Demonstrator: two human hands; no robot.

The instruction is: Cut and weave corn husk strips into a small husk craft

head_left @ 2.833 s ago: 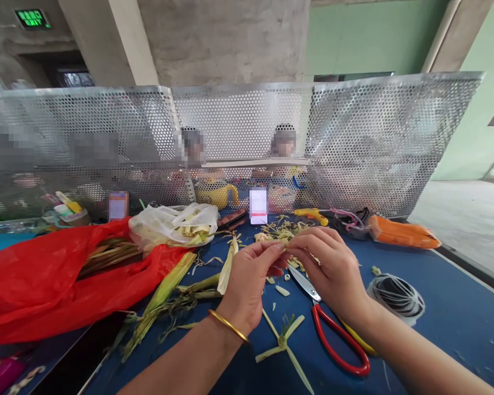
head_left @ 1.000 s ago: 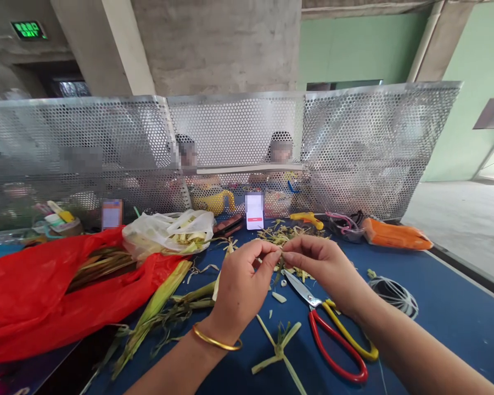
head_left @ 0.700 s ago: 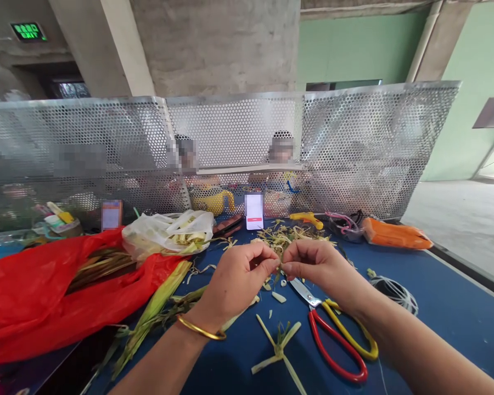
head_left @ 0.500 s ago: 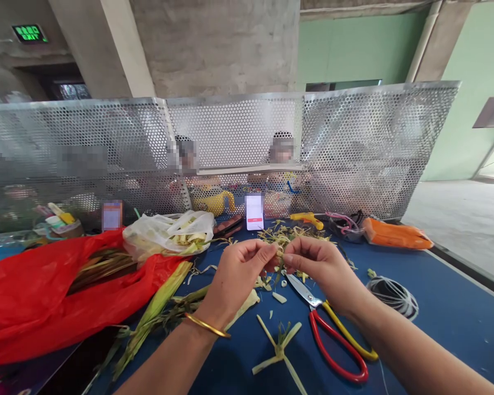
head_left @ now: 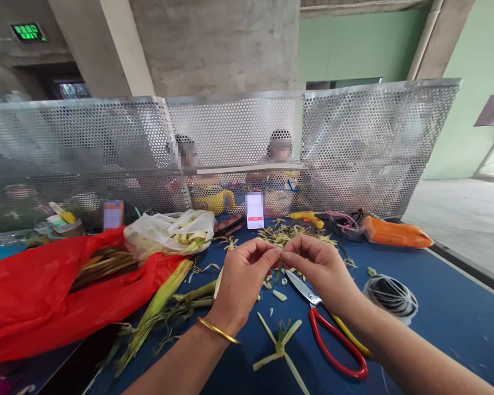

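Husk piece (head_left: pixel 279 270) sits mostly hidden between the left hand (head_left: pixel 242 274) and right hand (head_left: pixel 319 264), both equally near, fingers clamped on it, long axis seemingly hanging downward.

the left hand (head_left: pixel 243 277) wears a slim gold wrist bangle (head_left: pixel 218 331).
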